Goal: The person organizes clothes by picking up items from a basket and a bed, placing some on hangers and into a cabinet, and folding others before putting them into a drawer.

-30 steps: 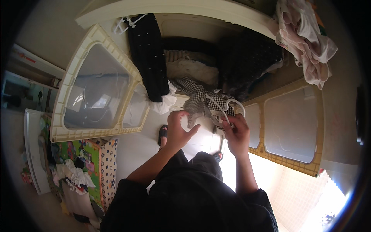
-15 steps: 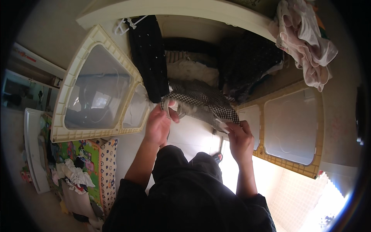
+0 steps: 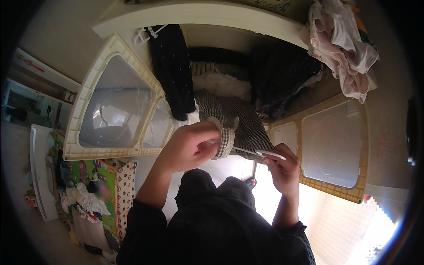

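A black-and-white checked garment with a pale lacy edge is stretched out in front of me, its far part reaching into the wardrobe. My left hand is closed on the lacy edge at the garment's left side. At the right, my right hand grips a white clothes hanger between thumb and fingers. The hanger's thin arm runs leftward along the near edge of the cloth toward the lacy opening. How far it reaches inside the garment is hidden.
Left and right wardrobe doors with cream frames stand open. Dark dotted trousers hang at the left, dark clothes inside at the right. Pale pink clothing drapes over the top right. Clothes lie on a colourful mat at lower left.
My left hand has moved right and closer, bringing the lacy edge toward my right hand. The hanger has turned and shows more plainly. The garment's cloth has shifted.
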`<state>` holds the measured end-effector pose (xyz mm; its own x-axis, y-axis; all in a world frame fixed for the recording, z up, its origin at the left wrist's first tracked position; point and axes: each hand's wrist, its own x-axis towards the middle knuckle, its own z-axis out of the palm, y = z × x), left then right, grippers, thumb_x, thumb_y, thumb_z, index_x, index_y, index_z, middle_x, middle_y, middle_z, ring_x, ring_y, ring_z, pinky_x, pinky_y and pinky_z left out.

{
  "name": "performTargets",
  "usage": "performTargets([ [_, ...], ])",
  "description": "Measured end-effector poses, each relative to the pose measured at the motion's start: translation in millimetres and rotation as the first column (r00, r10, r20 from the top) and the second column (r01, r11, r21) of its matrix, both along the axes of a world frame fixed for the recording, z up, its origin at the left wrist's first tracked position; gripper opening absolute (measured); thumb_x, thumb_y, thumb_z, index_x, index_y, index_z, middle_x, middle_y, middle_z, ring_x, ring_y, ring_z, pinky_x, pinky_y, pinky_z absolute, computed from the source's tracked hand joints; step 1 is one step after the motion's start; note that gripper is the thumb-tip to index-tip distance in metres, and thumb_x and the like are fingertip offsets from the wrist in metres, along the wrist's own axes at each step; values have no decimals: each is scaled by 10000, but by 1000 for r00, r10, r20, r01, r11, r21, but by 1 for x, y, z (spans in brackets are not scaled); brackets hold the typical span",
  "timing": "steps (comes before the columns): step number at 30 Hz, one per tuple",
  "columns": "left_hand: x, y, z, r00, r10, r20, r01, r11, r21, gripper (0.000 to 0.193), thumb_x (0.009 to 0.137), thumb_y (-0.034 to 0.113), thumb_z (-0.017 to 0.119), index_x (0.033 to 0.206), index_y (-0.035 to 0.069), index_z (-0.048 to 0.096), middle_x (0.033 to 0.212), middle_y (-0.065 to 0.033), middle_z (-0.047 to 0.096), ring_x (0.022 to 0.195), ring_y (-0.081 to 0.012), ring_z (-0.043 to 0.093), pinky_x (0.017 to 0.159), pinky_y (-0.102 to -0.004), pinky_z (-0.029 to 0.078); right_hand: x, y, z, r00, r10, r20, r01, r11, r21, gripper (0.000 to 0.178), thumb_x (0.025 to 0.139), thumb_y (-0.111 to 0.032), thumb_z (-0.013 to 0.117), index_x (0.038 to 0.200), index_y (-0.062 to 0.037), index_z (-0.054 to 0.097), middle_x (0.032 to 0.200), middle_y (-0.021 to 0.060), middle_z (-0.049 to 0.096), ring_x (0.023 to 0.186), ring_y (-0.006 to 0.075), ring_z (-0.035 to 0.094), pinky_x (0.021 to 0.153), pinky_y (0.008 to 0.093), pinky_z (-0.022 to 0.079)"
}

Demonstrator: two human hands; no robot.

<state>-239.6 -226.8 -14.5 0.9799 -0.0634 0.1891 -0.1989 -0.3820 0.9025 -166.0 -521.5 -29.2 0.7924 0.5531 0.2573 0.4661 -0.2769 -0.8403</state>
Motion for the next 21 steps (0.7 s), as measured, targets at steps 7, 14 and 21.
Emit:
performTargets([
  [7, -12, -8, 51, 995, 70, -72, -64, 994, 85, 174, 810, -25, 728, 982, -4, 717, 993, -80, 697, 708, -145, 666, 613, -259, 538, 6, -13, 32, 992, -35, 125, 14, 985, 171, 152, 884, -70, 792, 1008, 10, 757, 850, 102, 670, 731, 217, 619, 656, 310, 482],
  [14, 3, -5, 50, 936, -51, 348, -40, 967, 251, 357, 780, 49, 797, 1135, 37, 759, 1013, -90, 708, 725, -179, 679, 661, -306, 554, 11, 2, 35, 998, 5, 60, -17, 982, 191, 101, 907, -36, 757, 993, 15, 752, 828, 106, 687, 713, 212, 611, 656, 316, 476],
  [21, 1, -10, 55, 967, -138, 214, 78, 961, 266, 96, 882, 48, 799, 933, -23, 759, 833, -93, 708, 633, -187, 665, 532, -304, 483, 22, 2, 43, 988, 5, 152, -21, 995, 102, 285, 858, -212, 852, 1048, -12, 781, 889, 110, 744, 781, 223, 689, 712, 326, 527],
])
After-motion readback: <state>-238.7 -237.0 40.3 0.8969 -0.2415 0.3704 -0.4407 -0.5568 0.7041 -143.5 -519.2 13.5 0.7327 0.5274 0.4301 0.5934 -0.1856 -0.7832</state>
